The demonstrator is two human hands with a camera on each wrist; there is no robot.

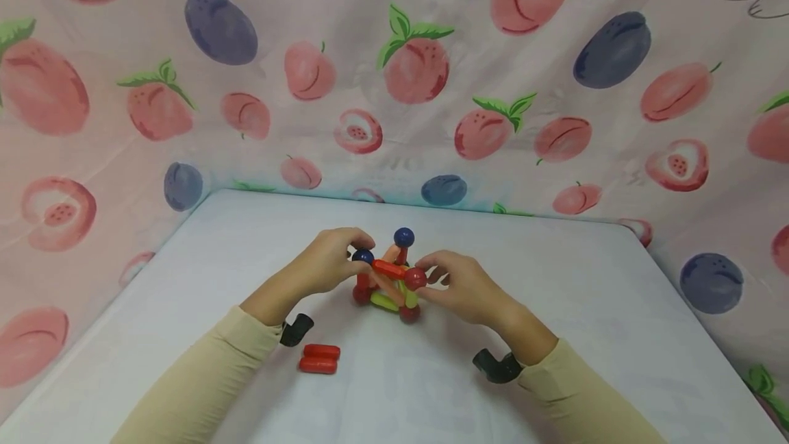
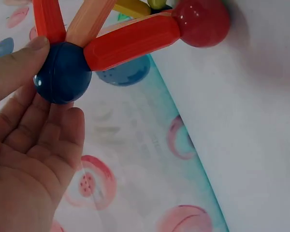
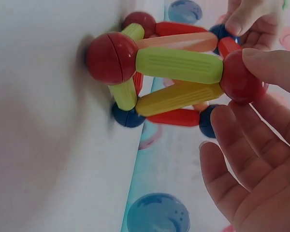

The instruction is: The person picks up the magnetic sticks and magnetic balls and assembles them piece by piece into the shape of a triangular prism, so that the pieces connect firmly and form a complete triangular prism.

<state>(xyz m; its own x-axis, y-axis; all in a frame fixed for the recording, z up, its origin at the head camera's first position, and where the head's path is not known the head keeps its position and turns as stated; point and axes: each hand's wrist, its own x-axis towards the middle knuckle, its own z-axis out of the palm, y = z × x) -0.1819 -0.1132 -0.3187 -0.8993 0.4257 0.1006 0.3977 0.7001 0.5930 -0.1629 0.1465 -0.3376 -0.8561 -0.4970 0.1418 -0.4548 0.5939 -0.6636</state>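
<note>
A frame of coloured toy rods and balls stands on the white table between my hands. My left hand [image 1: 327,262] pinches a blue ball [image 2: 63,75] at one upper corner, thumb on one side and fingers on the other. At another upper corner, my right hand [image 1: 465,286] holds a red ball [image 3: 241,77] between thumb and fingers. A red rod [image 1: 389,268] joins these two balls. From the red ball a lime-green rod [image 3: 179,65] runs down to a lower red ball [image 3: 111,58]. A second blue ball [image 1: 403,237] tops the far corner.
Two loose red rods, a farther rod [image 1: 322,351] and a nearer rod [image 1: 318,365], lie side by side on the table [image 1: 394,396], left of the frame. A fruit-print cloth [image 1: 370,33] hangs behind the table. Each wrist carries a black camera mount.
</note>
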